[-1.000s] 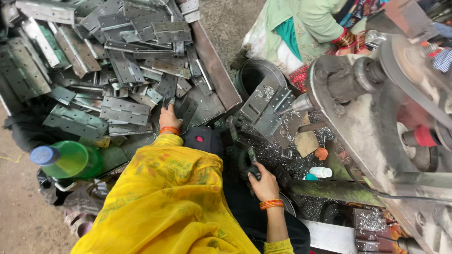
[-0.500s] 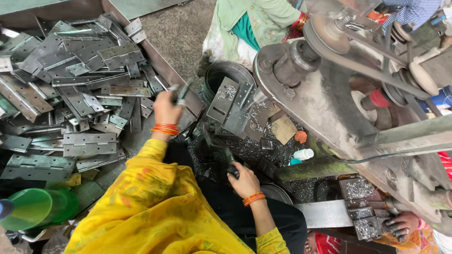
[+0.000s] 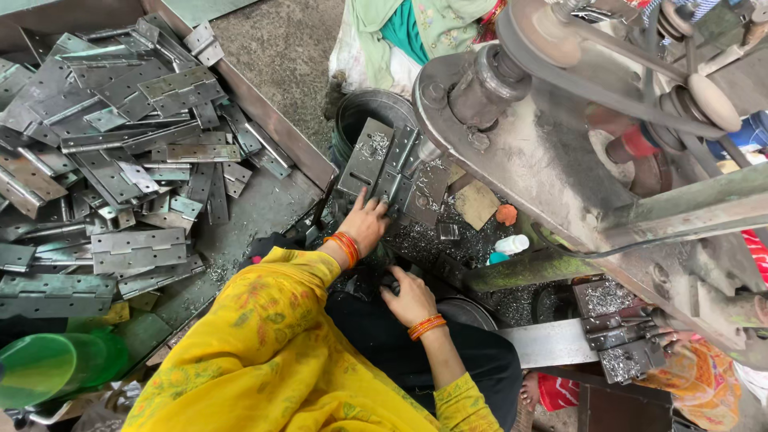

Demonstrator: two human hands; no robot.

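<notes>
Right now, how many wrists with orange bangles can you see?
2. One is the left wrist, whose hand touches the hinge plate at the machine. The other is the right wrist, lower, near the lap. More may be hidden.

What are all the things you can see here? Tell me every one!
Metal hinges: a big pile, too many to count, grey, in the tray at left.
Tray: one, rusty grey metal, left.
Hinge under the drill: one, grey, open, centre.
Metal shavings: heap, silvery, beneath that hinge.
Bucket: one, dark, behind the hinge.
Machine: one, grey, with belt and pulleys, right.
Drilled hinges: a few, grey, lower right.
Bottle: one, green, bottom left.
Small bottle: one, white, by the machine.
Other person: green clothes, top.
Left hand: orange bangles, touching the open hinge.
Right hand: orange bangles, gripping a dark handle.
</notes>
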